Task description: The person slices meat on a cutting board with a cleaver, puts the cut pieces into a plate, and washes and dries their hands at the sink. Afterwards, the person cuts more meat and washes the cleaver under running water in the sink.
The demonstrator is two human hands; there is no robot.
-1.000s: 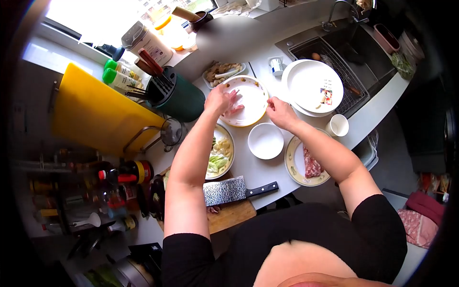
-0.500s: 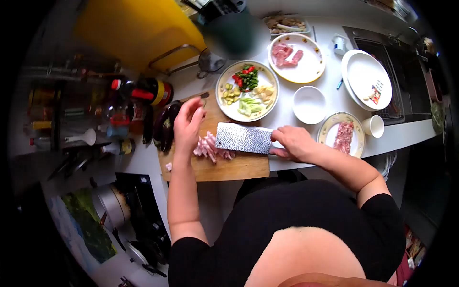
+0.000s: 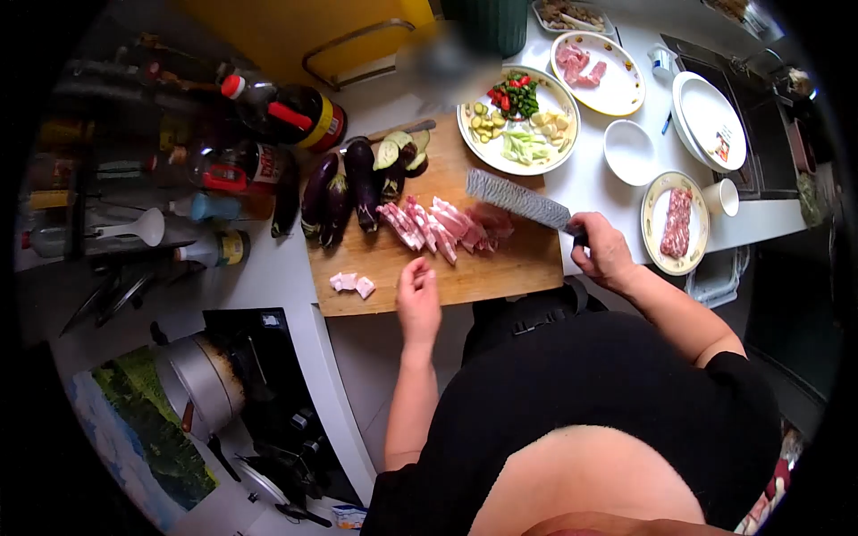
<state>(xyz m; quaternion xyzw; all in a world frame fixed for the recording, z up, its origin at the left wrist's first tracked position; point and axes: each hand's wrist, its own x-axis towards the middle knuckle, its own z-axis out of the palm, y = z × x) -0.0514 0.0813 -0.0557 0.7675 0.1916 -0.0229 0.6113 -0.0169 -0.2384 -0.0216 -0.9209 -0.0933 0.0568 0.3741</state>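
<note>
My right hand point(image 3: 604, 251) is wrapped round the dark handle of a cleaver point(image 3: 518, 198), whose blade is tilted over the right part of the wooden cutting board point(image 3: 500, 268). Strips of sliced meat point(image 3: 433, 228) lie on the board, left of the blade. My left hand point(image 3: 417, 288) is just below the meat, near the board's front edge, its fingers curled together; whether they hold anything is too small to tell. A few pale meat pieces point(image 3: 352, 284) lie at the board's lower left. Eggplants point(image 3: 338, 201) rest along its left side, with cut eggplant pieces point(image 3: 393, 156) beside them.
Behind the board stands a plate of cut vegetables point(image 3: 518, 161). Further right are a meat plate point(image 3: 617, 94), a white bowl point(image 3: 630, 152), a minced-meat plate point(image 3: 657, 237), stacked white plates point(image 3: 710, 116) and a cup point(image 3: 720, 197). Bottles point(image 3: 317, 121) and a pot point(image 3: 198, 380) are on the left.
My left hand has come down from beside the eggplants to below the meat. My right hand has turned and lifted the cleaver, with its blade now more edge-on. The view has shifted.
</note>
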